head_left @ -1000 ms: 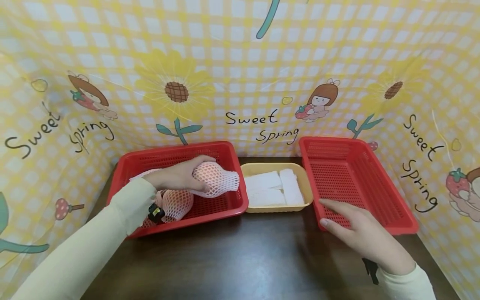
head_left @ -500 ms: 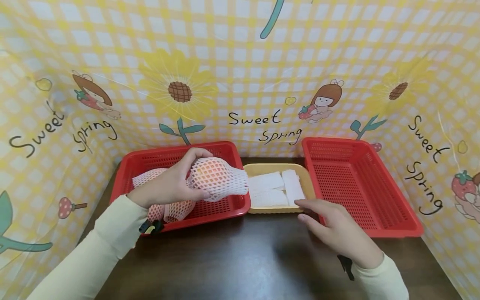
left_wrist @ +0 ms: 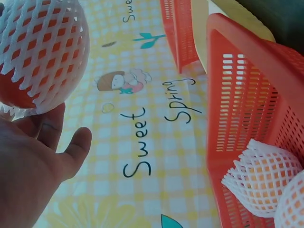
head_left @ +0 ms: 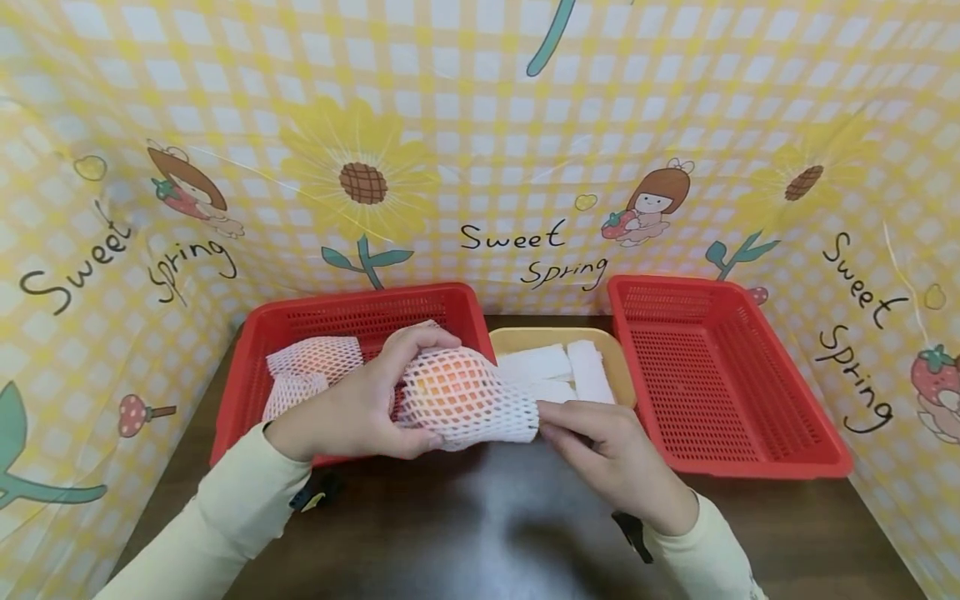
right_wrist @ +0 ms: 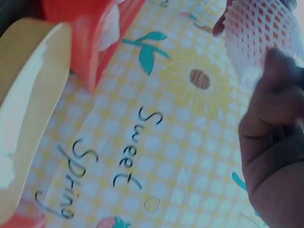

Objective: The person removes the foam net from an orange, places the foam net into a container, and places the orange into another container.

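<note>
Left hand (head_left: pixel 367 404) fingers curl round a fruit (head_left: pixel 446 392) left of the yellow tray (head_left: pixel 624 375), right hand (head_left: pixel 615 446) probably pinches its net (head_left: pixel 513 412), so yanking hard could pop it loose.

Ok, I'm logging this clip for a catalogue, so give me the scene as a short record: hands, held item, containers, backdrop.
left hand: grips the netted fruit round its body
right hand: pinches the loose end of the net
held item: orange-red, round, in white mesh
left basket: red, holds more netted fruits
middle tray: yellow, holds white pieces
right basket: red, slatted
backdrop: yellow-and-white checks, "Sweet Spring" lettering
</note>
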Motion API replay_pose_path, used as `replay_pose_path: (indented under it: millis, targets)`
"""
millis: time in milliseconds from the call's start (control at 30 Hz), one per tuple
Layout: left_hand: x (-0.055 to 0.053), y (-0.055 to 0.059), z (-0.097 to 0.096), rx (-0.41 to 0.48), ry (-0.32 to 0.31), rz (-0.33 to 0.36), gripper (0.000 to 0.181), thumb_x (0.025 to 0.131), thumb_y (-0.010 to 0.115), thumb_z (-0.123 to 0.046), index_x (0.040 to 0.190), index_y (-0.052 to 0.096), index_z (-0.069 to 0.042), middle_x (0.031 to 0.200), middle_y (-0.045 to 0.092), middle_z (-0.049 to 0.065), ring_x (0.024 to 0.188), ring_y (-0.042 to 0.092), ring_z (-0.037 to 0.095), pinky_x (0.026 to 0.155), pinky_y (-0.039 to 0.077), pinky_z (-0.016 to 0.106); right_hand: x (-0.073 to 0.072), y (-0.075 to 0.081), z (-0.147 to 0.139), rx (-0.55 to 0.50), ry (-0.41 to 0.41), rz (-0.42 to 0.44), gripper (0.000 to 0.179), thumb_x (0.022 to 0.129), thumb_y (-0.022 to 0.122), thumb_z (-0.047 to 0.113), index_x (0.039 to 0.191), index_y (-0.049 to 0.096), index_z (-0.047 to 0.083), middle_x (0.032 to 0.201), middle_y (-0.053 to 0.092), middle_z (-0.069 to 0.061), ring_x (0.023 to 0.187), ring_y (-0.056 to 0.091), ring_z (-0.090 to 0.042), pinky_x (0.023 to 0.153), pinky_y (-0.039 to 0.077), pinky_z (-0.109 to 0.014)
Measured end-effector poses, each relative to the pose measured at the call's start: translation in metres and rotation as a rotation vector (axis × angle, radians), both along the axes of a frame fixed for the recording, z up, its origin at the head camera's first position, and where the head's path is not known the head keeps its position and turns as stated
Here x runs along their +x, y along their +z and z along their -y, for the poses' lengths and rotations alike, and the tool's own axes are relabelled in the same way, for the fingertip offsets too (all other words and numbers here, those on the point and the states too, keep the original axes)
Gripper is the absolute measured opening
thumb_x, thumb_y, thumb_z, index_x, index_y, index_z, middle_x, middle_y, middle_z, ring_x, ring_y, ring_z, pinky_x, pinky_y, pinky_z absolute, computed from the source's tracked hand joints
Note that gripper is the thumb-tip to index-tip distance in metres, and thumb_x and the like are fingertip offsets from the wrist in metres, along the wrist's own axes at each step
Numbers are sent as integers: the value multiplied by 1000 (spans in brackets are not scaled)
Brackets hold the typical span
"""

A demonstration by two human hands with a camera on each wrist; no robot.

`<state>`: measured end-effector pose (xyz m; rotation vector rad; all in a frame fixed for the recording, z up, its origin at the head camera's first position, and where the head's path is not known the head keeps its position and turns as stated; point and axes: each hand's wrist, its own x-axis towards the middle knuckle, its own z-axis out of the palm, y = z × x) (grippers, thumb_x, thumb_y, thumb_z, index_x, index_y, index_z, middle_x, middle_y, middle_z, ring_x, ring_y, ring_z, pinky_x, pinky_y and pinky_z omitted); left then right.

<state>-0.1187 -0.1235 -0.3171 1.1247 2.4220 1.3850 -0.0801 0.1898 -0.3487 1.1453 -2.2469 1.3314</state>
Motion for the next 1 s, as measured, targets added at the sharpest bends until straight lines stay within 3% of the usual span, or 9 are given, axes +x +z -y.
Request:
replay_pose_path:
  millis: [100, 167, 300, 400, 500, 600, 767, 900, 1000]
  targets:
    - [2, -2, -3, -11, -1, -22, 85, 75, 87, -28, 143, 37, -29, 143, 39, -6, 141, 24, 19, 105, 37, 53, 2, 3, 7, -92, 11, 52, 35, 85, 67, -17, 116, 75, 1, 99, 74, -3, 78, 64, -10, 63, 51, -22]
    - [3, -3, -4, -2, -15, -17, 84, 76, 87, -29, 144, 37, -28, 139, 43, -6, 136, 32, 18, 102, 41, 49, 3, 5, 11, -169, 24, 63, 36, 84, 66, -20, 113, 75, -1, 96, 73, -6, 77, 63, -11, 62, 50, -23]
    - [5, -5, -7, 8, -49, 13, 85, 78, 87, -28, 144, 35, -26, 132, 49, -6, 119, 49, 16, 95, 47, 39, 1, 7, 18, -286, 69, -18, 25, 86, 66, -17, 106, 75, -4, 98, 71, -13, 85, 65, -20, 68, 52, -24]
    - [7, -6, -8, 10, -58, 33, 85, 78, 87, -27, 145, 34, -27, 132, 49, -7, 117, 51, 15, 96, 46, 38, 0, 7, 21, -324, 89, -87, 15, 91, 66, -9, 102, 75, -5, 102, 71, -17, 94, 67, -24, 76, 54, -26]
    - [8, -7, -10, 26, -66, 33, 85, 78, 86, -26, 145, 34, -25, 132, 51, -7, 117, 52, 16, 96, 46, 39, 0, 5, 23, -340, 96, -103, 14, 94, 65, -6, 104, 75, -6, 107, 72, -20, 101, 69, -24, 85, 55, -28]
    - [9, -8, -12, 49, -85, 30, 85, 78, 86, -26, 145, 34, -25, 133, 51, -7, 117, 52, 17, 96, 46, 38, 1, 3, 24, -313, 93, -80, 18, 89, 65, -13, 103, 75, -6, 105, 73, -18, 98, 70, -22, 82, 56, -29]
    - [12, -8, -15, 82, -124, 21, 87, 79, 85, -25, 148, 31, -24, 134, 51, -5, 117, 52, 18, 96, 47, 37, 3, -1, 22, -213, 85, 35, 33, 80, 64, -22, 105, 73, -4, 101, 73, -14, 90, 68, -18, 73, 56, -27]
    - [12, -10, -17, 72, -135, -5, 93, 80, 85, -25, 153, 27, -24, 139, 48, -4, 121, 51, 18, 100, 44, 36, 6, -2, 20, -89, 57, 134, 46, 73, 66, -18, 116, 68, -2, 116, 68, -14, 102, 63, -17, 81, 56, -28]
    - [13, -12, -20, 42, -122, -16, 98, 81, 84, -28, 157, 23, -27, 143, 45, -6, 123, 49, 17, 103, 43, 36, 6, -1, 21, 10, 20, 174, 50, 77, 76, -7, 124, 66, 5, 125, 64, -8, 110, 60, -18, 90, 52, -30]
